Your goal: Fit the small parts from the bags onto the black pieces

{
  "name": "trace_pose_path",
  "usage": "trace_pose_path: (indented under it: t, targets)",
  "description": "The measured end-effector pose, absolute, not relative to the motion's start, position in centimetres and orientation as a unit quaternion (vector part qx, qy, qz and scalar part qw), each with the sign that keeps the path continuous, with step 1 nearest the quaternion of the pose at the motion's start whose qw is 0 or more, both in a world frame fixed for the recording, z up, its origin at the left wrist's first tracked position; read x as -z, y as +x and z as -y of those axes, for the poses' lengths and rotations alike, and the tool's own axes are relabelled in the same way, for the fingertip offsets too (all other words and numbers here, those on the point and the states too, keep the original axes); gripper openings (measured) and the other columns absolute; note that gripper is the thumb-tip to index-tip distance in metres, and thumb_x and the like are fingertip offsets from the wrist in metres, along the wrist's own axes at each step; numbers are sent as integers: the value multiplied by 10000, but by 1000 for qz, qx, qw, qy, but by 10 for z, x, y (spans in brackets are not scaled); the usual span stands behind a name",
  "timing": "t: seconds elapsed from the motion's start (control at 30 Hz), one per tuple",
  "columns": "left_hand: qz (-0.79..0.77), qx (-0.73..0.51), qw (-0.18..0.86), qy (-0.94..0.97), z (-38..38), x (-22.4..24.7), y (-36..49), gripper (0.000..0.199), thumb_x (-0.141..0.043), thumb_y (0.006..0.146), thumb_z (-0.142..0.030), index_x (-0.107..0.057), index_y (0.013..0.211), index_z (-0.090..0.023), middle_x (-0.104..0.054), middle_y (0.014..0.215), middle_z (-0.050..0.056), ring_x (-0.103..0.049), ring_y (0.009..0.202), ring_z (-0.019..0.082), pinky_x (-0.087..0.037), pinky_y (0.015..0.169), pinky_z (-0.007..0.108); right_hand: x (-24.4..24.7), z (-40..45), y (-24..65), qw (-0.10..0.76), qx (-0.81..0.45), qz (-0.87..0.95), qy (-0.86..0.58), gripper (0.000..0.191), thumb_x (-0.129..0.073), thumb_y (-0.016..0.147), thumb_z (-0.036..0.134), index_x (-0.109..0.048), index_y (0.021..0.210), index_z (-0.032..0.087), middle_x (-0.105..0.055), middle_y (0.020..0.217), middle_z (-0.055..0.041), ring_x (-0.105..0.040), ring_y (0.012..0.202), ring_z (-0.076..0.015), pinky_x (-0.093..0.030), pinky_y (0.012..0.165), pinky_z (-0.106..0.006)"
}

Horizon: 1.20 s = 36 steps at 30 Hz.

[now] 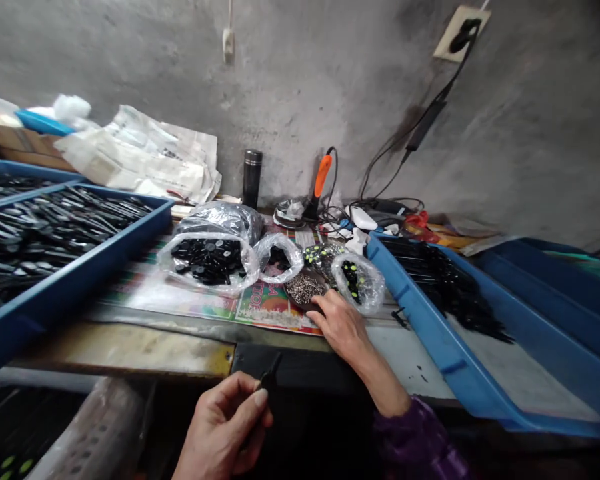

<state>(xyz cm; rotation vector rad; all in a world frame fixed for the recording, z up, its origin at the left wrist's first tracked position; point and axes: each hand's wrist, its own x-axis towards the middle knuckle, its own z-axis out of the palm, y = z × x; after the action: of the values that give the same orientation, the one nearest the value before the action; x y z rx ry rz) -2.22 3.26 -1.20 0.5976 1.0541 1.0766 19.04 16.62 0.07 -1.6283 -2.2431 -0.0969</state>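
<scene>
Near the bottom of the view, my left hand (227, 427) pinches a small black part (270, 375) between thumb and fingertips. A thin dark stem points up from it; its exact kind is unclear. Over on the bench, my right hand (343, 323) reaches to the near right edge of a shallow dish of small metal pieces, perhaps screws (303, 287). Its thumb and forefinger are apart at the dish, and the other fingers are partly hidden. Beside that hand lies a clear bag of black parts with yellow-green spots (353, 277).
Left stands a blue tray (105, 250) of long black pieces; right, another blue tray (425, 333) holds black pieces. Open plastic bags of black parts (210, 260) lie mid-bench. Behind are a dark flask (252, 179), an orange-handled tool (323, 175) and cables.
</scene>
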Motion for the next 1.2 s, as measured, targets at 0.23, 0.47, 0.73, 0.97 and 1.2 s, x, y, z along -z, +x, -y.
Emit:
trace_pose_path:
  t: [0.23,0.47,0.73,0.97,1.2]
  targets:
    - [-465,-493,691,251,-31,7,-20,466,-863,608,-512,-578,757,-175,-648,551,-24,-411,335,31,-253,326,127,-5,-177,193,226,-29,789,-570,62,-644,798,149,-645,751,189,-620,803,-32,-574,752,-194,-373,666,-283]
    - [-464,-498,691,243,-28,2,-18,494,-873,570,-527,-565,715,-169,-643,537,-27,-403,326,26,-243,318,123,-16,-144,183,316,-108,772,-541,111,-529,807,158,-597,723,186,-631,722,-26,-581,667,-178,-409,629,-275]
    - [-455,-494,691,268,-23,4,-11,458,-853,617,-517,-590,709,-153,-627,548,-29,-390,340,20,-225,335,133,-14,-48,152,440,-397,674,-441,125,-599,894,214,-608,774,183,-580,689,15,-564,556,-112,-451,529,-208]
    - [-469,-500,673,279,-16,-5,-6,502,-868,567,-552,-614,692,-138,-608,528,-26,-367,350,17,-255,341,139,-8,-32,138,502,-321,701,-393,127,-601,881,107,-618,786,189,-581,774,11,-560,680,-110,-437,583,-189]
    - [-470,-505,662,292,-10,-8,-5,497,-873,564,-546,-617,665,-133,-578,519,-30,-375,370,20,-259,350,135,-8,-28,135,517,-267,715,-388,152,-592,871,60,-614,804,195,-597,772,27,-570,691,-98,-437,613,-169]
